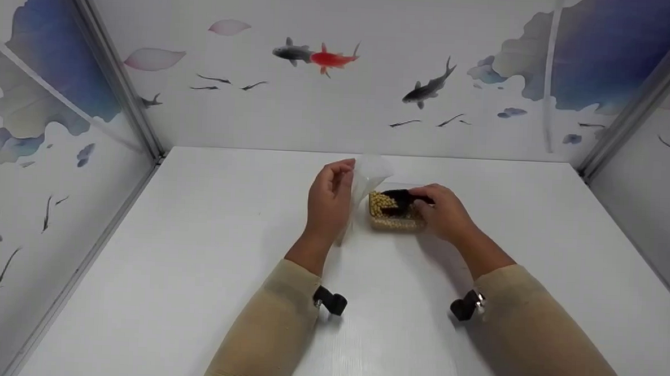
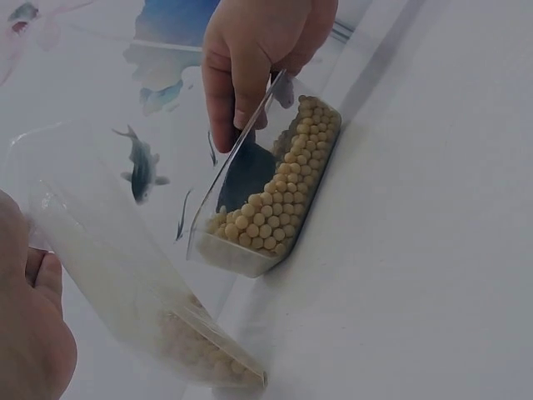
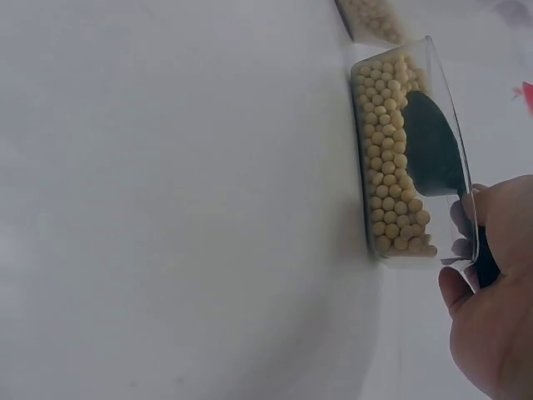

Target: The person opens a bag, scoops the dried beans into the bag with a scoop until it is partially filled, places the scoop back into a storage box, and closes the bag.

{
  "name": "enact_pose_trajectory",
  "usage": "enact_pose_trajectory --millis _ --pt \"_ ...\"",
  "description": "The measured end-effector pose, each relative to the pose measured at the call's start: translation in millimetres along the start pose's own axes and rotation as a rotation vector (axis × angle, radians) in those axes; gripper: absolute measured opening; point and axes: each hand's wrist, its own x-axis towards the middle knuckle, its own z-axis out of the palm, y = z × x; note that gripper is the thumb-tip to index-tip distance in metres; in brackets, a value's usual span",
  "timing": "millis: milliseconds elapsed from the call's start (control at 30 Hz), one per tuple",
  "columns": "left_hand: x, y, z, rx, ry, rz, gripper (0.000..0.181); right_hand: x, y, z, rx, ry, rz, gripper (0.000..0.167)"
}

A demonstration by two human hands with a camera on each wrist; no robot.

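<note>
We see 2 hands over a big white table [image 1: 196, 261]. The L hand [image 1: 330, 202] pinches the top edge of a clear bag [image 2: 108, 267] b/w thumb & bent fingers; some fingertips are hidden, so we can't tell how each one sits. The bag has some beans [image 2: 200, 352] low down in it, & we can't tell if its bottom touches the table. It's just beside a clear box [image 2: 239, 257], on the box's L side. The box sits on the table w/ lots of round, yellowish beans in it. The R hand [image 1: 446, 212] grips the handle of a black scoop [image 3: 431, 146], fingers & thumb bent round it, at the box's R end. The scoop's wide part is inside the box, right next to the beans. We see tan sleeves [image 1: 267, 326] on both arms, & fish pics on the back wall [image 1: 344, 115], 1 w/ red.
</note>
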Motion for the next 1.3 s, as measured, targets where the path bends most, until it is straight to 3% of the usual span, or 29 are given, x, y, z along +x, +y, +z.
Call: enact_pose_trajectory --millis 567,900,1300 --pt "-0.5 3.7 1.9 0.005 0.019 -0.019 0.02 -10.7 4.5 -13.5 0.192 0.056 0.062 0.043" --pt "-1.2 1.7 1.2 -0.004 0.008 -0.01 0.02 -13.2 -5.5 -26.2 0.275 0.117 0.071 0.043" --pt "-1.4 2.3 1.2 0.029 0.013 -0.031 0.022 -16.8 -30.0 -49.0 0.257 0.264 0.044 0.043"
